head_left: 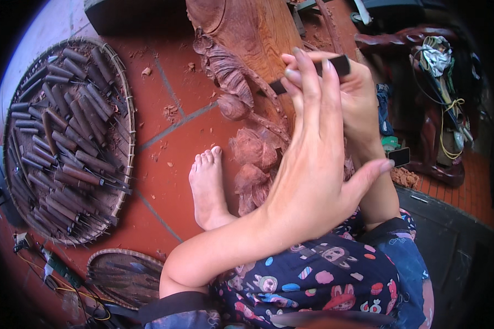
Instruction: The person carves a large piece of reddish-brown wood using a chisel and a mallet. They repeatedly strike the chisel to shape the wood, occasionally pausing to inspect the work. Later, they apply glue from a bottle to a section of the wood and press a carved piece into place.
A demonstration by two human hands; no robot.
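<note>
In front of me my left hand (313, 148) is open, its fingers stretched up and its thumb spread to the right. Partly behind it, my right hand (359, 93) is closed around a dark-handled carving chisel (341, 66). The tool slants down to the left, passing behind my left fingers. Its tip is hard to make out against the wood. Below and behind the hands lies a reddish-brown wood carving (233, 74) with a ribbed, leaf-like form, a round bud (233, 107) and rough lumps (253, 148). Part of it is hidden by my left hand and forearm.
A round woven tray (129, 104) full of dark-handled chisels lies left on the red tiles. Nearer is a smaller basket (96, 255) of tools, beside a green power tool (60, 268) and cables. My bare foot (207, 189) rests by the carving. Dark carved furniture (439, 164) stands right.
</note>
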